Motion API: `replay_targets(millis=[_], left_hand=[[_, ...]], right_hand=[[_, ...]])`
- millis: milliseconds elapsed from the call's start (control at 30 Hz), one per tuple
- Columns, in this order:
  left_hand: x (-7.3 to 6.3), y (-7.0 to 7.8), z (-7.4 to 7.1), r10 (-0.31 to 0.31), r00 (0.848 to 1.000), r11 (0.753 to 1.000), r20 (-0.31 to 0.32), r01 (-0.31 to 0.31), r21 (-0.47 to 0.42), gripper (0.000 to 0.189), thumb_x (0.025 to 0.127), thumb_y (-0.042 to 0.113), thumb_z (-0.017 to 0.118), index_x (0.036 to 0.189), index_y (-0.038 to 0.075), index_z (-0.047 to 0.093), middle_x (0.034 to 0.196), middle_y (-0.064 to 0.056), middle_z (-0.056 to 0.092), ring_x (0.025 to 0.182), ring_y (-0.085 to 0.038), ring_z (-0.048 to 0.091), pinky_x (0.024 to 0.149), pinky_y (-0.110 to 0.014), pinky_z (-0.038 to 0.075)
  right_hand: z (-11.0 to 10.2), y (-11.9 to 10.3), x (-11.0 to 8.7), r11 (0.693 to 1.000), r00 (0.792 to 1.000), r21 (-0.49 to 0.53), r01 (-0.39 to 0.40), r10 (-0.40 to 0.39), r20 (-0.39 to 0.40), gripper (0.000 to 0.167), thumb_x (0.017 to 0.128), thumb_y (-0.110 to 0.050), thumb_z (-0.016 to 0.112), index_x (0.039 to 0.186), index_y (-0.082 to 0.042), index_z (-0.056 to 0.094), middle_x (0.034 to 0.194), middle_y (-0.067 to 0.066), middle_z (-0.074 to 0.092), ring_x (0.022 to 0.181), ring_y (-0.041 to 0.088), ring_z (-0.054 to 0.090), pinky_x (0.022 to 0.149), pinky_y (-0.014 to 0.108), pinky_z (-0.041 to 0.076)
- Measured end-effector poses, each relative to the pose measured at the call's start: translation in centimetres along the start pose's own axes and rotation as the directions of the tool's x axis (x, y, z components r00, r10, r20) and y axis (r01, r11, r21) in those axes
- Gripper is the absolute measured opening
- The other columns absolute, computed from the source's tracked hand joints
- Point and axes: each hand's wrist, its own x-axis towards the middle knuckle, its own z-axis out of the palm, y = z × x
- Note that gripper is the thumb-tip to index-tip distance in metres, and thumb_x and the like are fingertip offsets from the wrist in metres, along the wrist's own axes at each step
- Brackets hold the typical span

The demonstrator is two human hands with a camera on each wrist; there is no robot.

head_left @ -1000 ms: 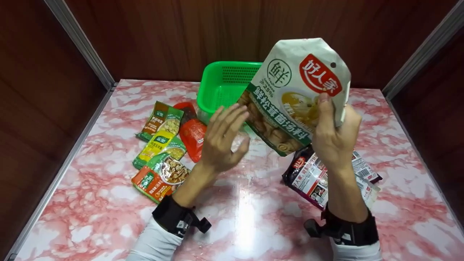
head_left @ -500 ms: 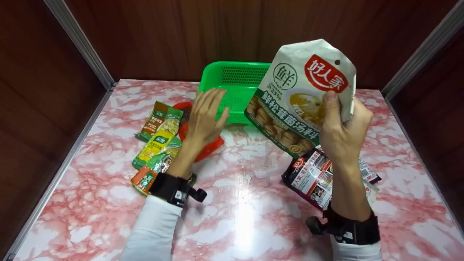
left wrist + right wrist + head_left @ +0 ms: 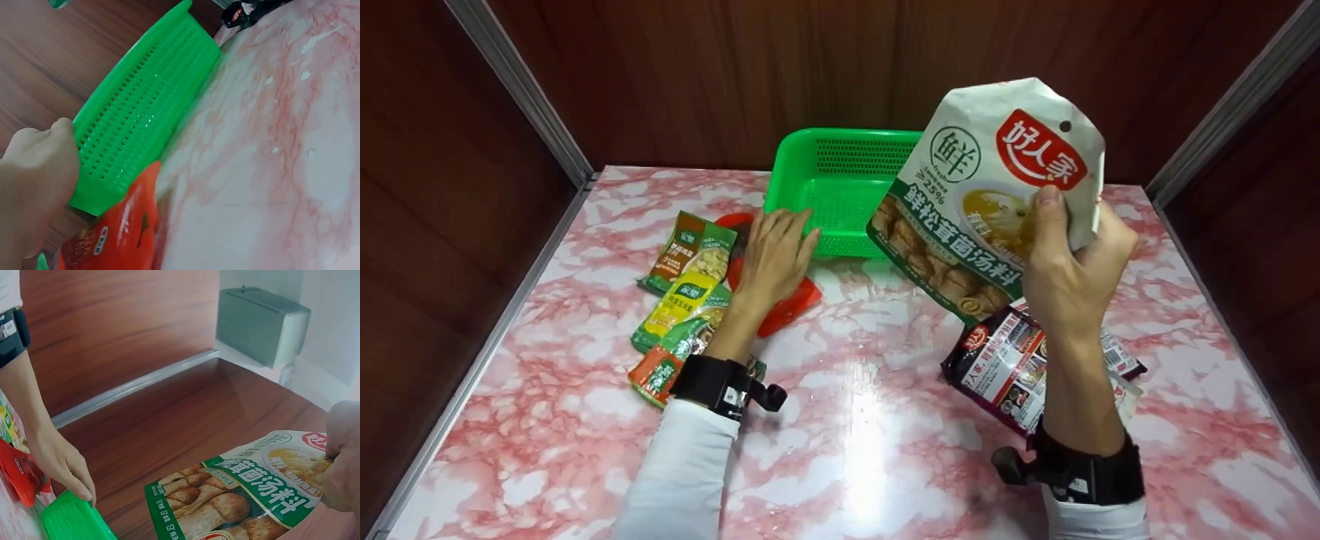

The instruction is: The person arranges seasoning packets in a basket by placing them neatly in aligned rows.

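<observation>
My right hand (image 3: pixel 1072 277) grips a soup seasoning pouch (image 3: pixel 941 247), white and green with mushrooms pictured on it. The thumb lies across its front, and the pouch is raised above the table, tilted. My left hand (image 3: pixel 776 259) is at the near left corner of a green plastic basket (image 3: pixel 847 244). In the left wrist view its thumb side meets the basket rim (image 3: pixel 93 101); the other fingers are hidden there. The right wrist view shows that hand's fingertips (image 3: pixel 84 494) curled onto the rim. Under the left hand lies a red packet (image 3: pixel 791 304), partly covered.
Several seasoning packets lie on the left: a brown-green one (image 3: pixel 690 251), a yellow-green one (image 3: pixel 679 311) and an orange-green one (image 3: pixel 656 375). A black and white packet (image 3: pixel 997 367) overlaps others beneath my right forearm. Dark wood panels (image 3: pixel 697 75) enclose the pink marbled table (image 3: pixel 547 442).
My left hand has left the pouch's lower edge, moved left to the basket and lowered onto its rim. The right hand has shifted the pouch slightly right.
</observation>
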Motion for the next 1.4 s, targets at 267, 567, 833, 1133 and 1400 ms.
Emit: replay_targets(millis=[267, 567, 833, 1133, 1400], left_hand=[[-0.5, 0.1, 1.4, 0.115, 0.986, 0.993, -0.119, -0.111, 0.041, 0.039, 0.120, 0.029, 0.052, 0.129, -0.001, 0.075, 0.127, -0.021, 0.079, 0.134, -0.042, 0.068, 0.142, -0.065, 0.027], [-0.2, 0.0, 2.1, 0.166, 0.962, 0.984, -0.219, -0.147, 0.100, 0.033, 0.116, 0.025, 0.059, 0.120, -0.002, 0.076, 0.115, -0.020, 0.081, 0.120, -0.041, 0.072, 0.135, -0.059, 0.041], [-0.1, -0.2, 2.5, 0.168, 0.956, 0.986, -0.240, -0.158, 0.057, 0.028, 0.111, 0.022, 0.065, 0.116, -0.003, 0.076, 0.112, -0.019, 0.081, 0.116, -0.041, 0.073, 0.134, -0.061, 0.042], [-0.1, -0.3, 3.0, 0.181, 0.942, 0.983, -0.283, -0.178, 0.036, 0.024, 0.109, 0.021, 0.068, 0.114, -0.001, 0.076, 0.109, -0.019, 0.081, 0.111, -0.042, 0.071, 0.131, -0.062, 0.044], [-0.2, -0.3, 3.0, 0.164, 0.945, 0.985, -0.282, -0.171, 0.000, 0.028, 0.111, 0.023, 0.064, 0.114, -0.002, 0.077, 0.108, -0.020, 0.080, 0.109, -0.042, 0.071, 0.134, -0.063, 0.041]], right_hand=[[0.0, 0.2, 0.0, 1.000, 1.000, 0.000, 0.004, -0.004, 0.012, 0.020, 0.104, -0.001, 0.066, 0.110, 0.009, 0.083, 0.099, 0.003, 0.088, 0.084, 0.012, 0.084, 0.078, 0.023, 0.066], [0.3, 0.2, 0.1, 1.000, 1.000, -0.002, 0.004, -0.004, 0.016, 0.021, 0.105, 0.000, 0.065, 0.112, 0.009, 0.082, 0.106, 0.013, 0.089, 0.091, 0.014, 0.086, 0.084, 0.025, 0.069], [0.9, 1.3, 0.5, 1.000, 0.999, -0.016, 0.004, -0.003, 0.037, 0.021, 0.106, 0.002, 0.062, 0.108, 0.009, 0.081, 0.076, -0.007, 0.076, 0.059, 0.005, 0.062, 0.057, 0.017, 0.050], [1.7, 3.1, 2.0, 0.997, 0.997, -0.078, -0.002, 0.008, 0.080, 0.024, 0.108, 0.001, 0.060, 0.114, 0.004, 0.083, 0.086, -0.003, 0.082, 0.060, 0.004, 0.062, 0.060, 0.019, 0.053], [2.8, 5.0, 3.5, 0.993, 0.994, -0.118, 0.027, -0.014, 0.111, 0.026, 0.111, -0.002, 0.059, 0.119, 0.003, 0.083, 0.088, -0.007, 0.081, 0.063, 0.001, 0.062, 0.062, 0.020, 0.055]])
